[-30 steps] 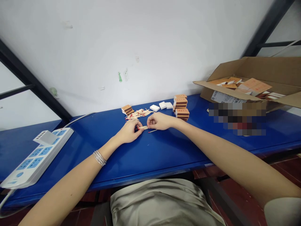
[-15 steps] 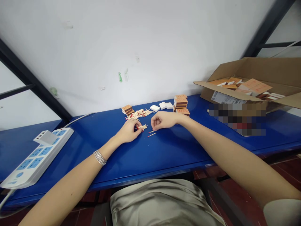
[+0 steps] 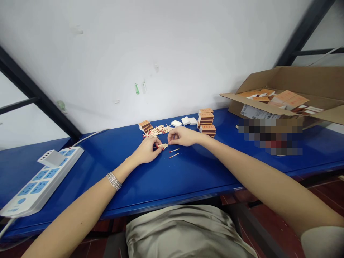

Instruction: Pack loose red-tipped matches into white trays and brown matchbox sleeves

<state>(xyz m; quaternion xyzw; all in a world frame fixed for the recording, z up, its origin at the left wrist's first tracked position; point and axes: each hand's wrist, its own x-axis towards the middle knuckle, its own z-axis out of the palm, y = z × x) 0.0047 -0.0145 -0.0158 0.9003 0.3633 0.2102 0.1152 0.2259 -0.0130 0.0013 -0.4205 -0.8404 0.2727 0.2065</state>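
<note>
My left hand (image 3: 146,149) is closed round a small bunch of red-tipped matches (image 3: 162,146), whose pale ends stick out to the right past the thumb. Thumb and forefinger of my right hand (image 3: 185,136) pinch a match at the outer end of that bunch. Two loose matches (image 3: 174,155) lie side by side on the blue table just below my right hand, heads to the left. Behind my left hand spreads a heap of matches (image 3: 159,130), heads mostly towards the left and front.
Stacked matchboxes stand behind the heap (image 3: 145,125) and at the right (image 3: 206,116). White inner trays (image 3: 176,123) lie between them. A carton (image 3: 236,106) of matchboxes sits far right, and a power strip (image 3: 53,182) lies at the left on the blue table (image 3: 161,186).
My right hand has moved left from above the loose matches to the end of the bunch. My left hand keeps its hold, nearly still.
</note>
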